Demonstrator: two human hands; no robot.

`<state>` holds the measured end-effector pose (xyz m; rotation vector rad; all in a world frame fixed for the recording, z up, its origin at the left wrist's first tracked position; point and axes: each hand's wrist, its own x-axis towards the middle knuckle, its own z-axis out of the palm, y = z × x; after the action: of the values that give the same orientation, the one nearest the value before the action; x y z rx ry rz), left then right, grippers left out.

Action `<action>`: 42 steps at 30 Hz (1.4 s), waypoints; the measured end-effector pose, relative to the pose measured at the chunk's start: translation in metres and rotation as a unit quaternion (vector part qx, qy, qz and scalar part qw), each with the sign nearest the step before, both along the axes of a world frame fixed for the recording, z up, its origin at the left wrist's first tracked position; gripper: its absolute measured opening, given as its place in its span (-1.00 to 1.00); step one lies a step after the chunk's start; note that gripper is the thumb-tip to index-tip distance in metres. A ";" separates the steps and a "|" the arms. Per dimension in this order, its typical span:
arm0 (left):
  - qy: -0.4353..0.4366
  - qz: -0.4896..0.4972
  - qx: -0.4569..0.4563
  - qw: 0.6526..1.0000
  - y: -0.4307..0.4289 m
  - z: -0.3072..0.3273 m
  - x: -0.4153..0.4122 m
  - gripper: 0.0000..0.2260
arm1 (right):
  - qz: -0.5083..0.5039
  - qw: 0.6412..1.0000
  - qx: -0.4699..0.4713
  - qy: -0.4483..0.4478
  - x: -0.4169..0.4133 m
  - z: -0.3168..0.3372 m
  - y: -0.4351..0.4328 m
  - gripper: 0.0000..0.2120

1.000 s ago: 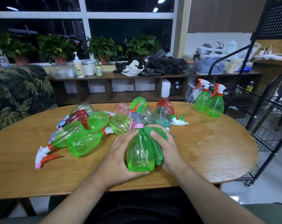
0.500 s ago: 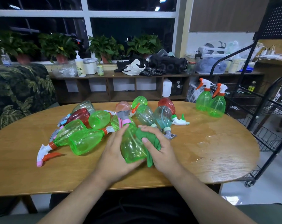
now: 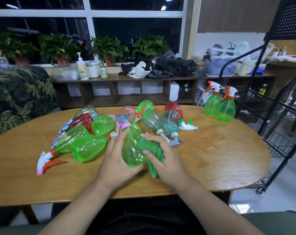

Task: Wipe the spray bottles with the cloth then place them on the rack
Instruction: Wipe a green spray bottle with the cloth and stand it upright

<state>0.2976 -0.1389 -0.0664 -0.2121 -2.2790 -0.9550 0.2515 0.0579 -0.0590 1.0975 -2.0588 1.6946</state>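
Both hands work one green spray bottle just above the tabletop: your left hand wraps its base in a curled grip, and your right hand clenches the green cloth against its side. Thin, empty-looking plastic should feel light, slick where wet, and squashy, so hold it gently round the broad belly.

A pile of bottles is lying on the tabletop, left of centre. Just in front of it, the held bottle is sitting between the left hand and right hand, the cloth lying against its right side. Two upright bottles are standing at the far right edge, beside the rack.
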 end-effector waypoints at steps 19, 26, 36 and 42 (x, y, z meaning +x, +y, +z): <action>-0.028 -0.129 -0.057 0.990 0.011 0.007 0.006 0.04 | 0.072 0.923 -0.235 -0.297 -0.022 0.009 0.003 -0.71; -0.039 -0.107 0.012 0.993 0.011 0.003 0.005 0.02 | 0.037 0.970 -0.159 -0.182 -0.011 0.006 -0.001 -0.80; 0.003 -0.030 0.151 0.988 0.008 0.006 0.001 -0.07 | 0.009 0.998 -0.002 0.063 -0.003 -0.003 -0.004 -0.67; -0.005 -0.026 0.141 0.990 0.007 0.004 0.001 -0.02 | 0.008 1.000 -0.020 0.009 -0.003 -0.003 -0.002 -0.67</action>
<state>0.2983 -0.1315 -0.0625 -0.1459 -2.1254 -1.2926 0.2482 0.0555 -0.0619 1.1170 -2.0023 1.7190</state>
